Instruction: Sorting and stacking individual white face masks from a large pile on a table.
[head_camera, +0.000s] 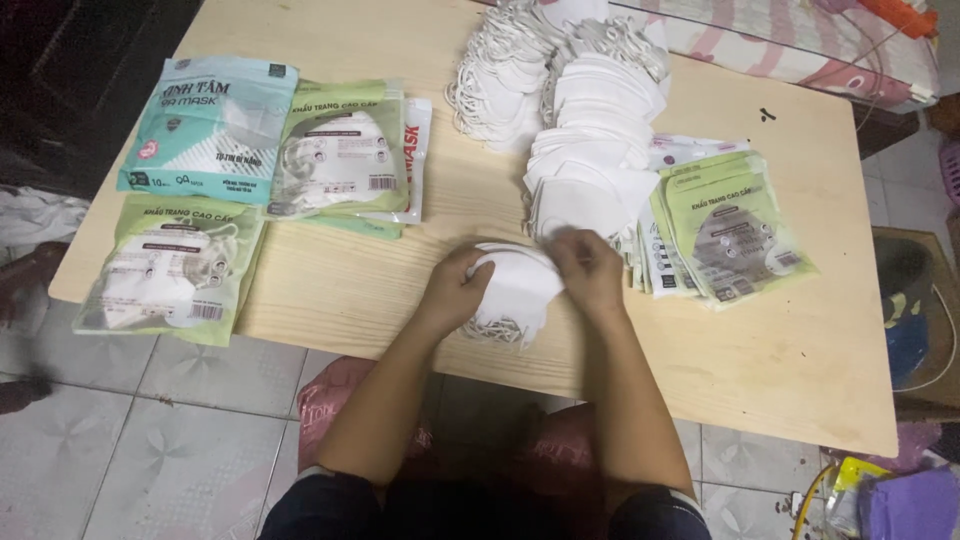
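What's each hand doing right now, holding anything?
Left hand: closed on the left side of the stack of white masks.
Right hand: closed on the right side of the same stack.

**Packets on the bench**

A teal packet (212, 125) lay at the far left. Beside it sat a green packet (338, 150) over a white-edged one (416, 150). Another green packet (172, 268) lay nearer. A green stack (728, 225) stood at right.

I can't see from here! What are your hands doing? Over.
Left hand and right hand both gripping small stack of white masks. Long mask row just behind. Nothing blocking.
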